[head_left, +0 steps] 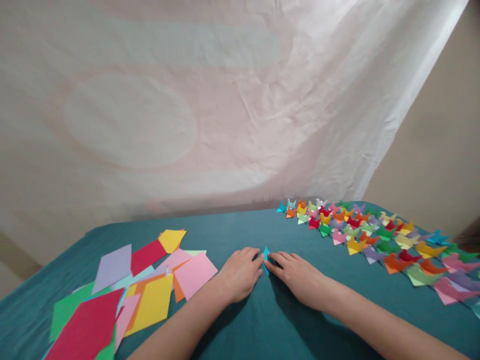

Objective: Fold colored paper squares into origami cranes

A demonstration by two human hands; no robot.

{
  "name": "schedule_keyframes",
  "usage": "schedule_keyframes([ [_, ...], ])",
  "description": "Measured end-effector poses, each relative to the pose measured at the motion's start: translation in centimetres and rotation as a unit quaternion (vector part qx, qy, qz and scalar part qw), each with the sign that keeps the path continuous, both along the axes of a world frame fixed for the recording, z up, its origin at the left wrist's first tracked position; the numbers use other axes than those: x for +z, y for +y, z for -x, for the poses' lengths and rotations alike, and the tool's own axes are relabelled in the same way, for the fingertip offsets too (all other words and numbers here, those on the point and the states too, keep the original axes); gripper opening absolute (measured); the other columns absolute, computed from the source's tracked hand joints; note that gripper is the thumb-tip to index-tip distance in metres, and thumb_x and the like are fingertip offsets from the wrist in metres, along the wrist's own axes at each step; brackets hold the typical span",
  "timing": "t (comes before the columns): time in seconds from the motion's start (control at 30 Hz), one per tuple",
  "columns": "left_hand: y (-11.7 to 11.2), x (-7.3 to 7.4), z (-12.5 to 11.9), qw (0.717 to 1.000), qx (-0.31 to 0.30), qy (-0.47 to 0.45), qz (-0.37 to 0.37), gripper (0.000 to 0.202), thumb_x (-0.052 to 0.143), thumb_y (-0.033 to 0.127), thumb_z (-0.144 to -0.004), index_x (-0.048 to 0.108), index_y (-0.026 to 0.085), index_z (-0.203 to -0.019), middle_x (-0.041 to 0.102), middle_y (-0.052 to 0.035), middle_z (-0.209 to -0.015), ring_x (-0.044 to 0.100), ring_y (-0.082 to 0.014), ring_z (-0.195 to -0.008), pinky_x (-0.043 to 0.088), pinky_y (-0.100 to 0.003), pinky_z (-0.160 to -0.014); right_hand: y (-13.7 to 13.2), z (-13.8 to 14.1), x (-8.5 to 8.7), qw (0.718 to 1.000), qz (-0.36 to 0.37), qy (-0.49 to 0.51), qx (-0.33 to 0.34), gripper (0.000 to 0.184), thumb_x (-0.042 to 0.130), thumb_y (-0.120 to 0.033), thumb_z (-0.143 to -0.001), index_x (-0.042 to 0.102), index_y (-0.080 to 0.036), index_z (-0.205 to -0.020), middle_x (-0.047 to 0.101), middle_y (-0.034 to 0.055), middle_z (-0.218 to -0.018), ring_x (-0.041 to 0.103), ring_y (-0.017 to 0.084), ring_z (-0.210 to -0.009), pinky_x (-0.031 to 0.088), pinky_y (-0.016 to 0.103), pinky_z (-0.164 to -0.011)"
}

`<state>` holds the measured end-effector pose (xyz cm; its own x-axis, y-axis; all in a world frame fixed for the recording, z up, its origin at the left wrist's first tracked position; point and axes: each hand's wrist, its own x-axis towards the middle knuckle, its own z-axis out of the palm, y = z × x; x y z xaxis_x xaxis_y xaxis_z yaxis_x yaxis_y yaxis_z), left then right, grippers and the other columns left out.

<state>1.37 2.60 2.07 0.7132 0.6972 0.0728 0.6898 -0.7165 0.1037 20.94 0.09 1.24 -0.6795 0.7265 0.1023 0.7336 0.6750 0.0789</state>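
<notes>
No writing, number or sign can be read anywhere: the blue fold [266,257], the paper sheets [150,302], the folded figures [375,235] and the hung cloth [225,100] are all plain.

Clear: bare teal tablecloth [232,225] runs as a broad open lane down the middle, from the near edge past the left hand [240,275] and right hand [296,277] to the far edge. Obstructed: on the left, loose paper sheets [150,285] lie flat and overlapping, just beside the left hand. On the right, folded paper birds [375,235] stand in close rows, apart from the right hand. Rear limit: a white sheet [225,125] hangs just behind the table.
</notes>
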Motion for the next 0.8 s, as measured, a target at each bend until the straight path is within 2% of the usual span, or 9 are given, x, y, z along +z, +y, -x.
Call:
schedule_keyframes([
  [0.23, -0.1, 0.1, -0.1, 1.0, 0.001, 0.004, 0.0, 0.038, 0.037, 0.028, -0.092, 0.047, 0.019, -0.127, 0.049, -0.0115, -0.13, 0.045, -0.0254, -0.119, 0.038, -0.04, -0.096, -0.1, -1.0, 1.0, 0.996, 0.085, 0.0, 0.009, 0.061, 0.048, -0.006, -0.077, 0.042, -0.026, -0.135, 0.043, 0.0155, -0.137, 0.045, 0.031, -0.12, 0.043, 0.047, -0.091],
  [0.5, 0.1, -0.1, 0.0, 1.0, 0.005, 0.009, -0.014, 0.036, 0.04, 0.029, -0.091, 0.049, 0.021, -0.125, 0.051, -0.0101, -0.128, 0.047, -0.0254, -0.116, 0.04, -0.039, -0.094, -0.1, -1.5, 1.4, 0.993, 0.118, 0.001, -0.001, 0.067, 0.052, -0.005, -0.073, 0.044, -0.034, -0.132, 0.042, 0.0137, -0.138, 0.044, 0.031, -0.122, 0.04, 0.047, -0.093],
  [0.67, 0.2, -0.3, -0.4, 0.999, 0.015, 0.004, -0.028, 0.032, 0.042, 0.03, -0.091, 0.055, 0.019, -0.118, 0.055, -0.0107, -0.121, 0.052, -0.0256, -0.109, 0.043, -0.039, -0.09, 0.7, -1.3, 1.4, 0.99, 0.12, 0.076, -0.009, 0.054, 0.043, -0.001, -0.075, 0.061, -0.031, -0.116, 0.058, 0.0076, -0.121, 0.054, 0.024, -0.11, 0.042, 0.036, -0.089],
  [0.73, 0.2, -0.6, -0.6, 0.999, 0.019, -0.001, -0.036, 0.03, 0.043, 0.033, -0.091, 0.058, 0.019, -0.113, 0.057, -0.0103, -0.117, 0.054, -0.0251, -0.105, 0.044, -0.038, -0.088, 1.2, -1.0, 0.9, 0.983, 0.108, 0.139, -0.056, 0.044, 0.04, -0.003, -0.079, 0.063, -0.025, -0.109, 0.063, 0.0064, -0.108, 0.059, 0.019, -0.101, 0.043, 0.03, -0.085],
  [0.8, 0.3, -1.0, -0.7, 0.998, 0.029, -0.008, -0.048, 0.029, 0.045, 0.037, -0.09, 0.061, 0.019, -0.107, 0.058, -0.0098, -0.112, 0.054, -0.0248, -0.102, 0.044, -0.037, -0.086, 1.7, -0.5, 0.1, 0.967, 0.088, 0.201, -0.134, 0.029, 0.043, -0.011, -0.084, 0.061, -0.02, -0.104, 0.063, 0.0067, -0.099, 0.06, 0.018, -0.091, 0.044, 0.027, -0.079],
])
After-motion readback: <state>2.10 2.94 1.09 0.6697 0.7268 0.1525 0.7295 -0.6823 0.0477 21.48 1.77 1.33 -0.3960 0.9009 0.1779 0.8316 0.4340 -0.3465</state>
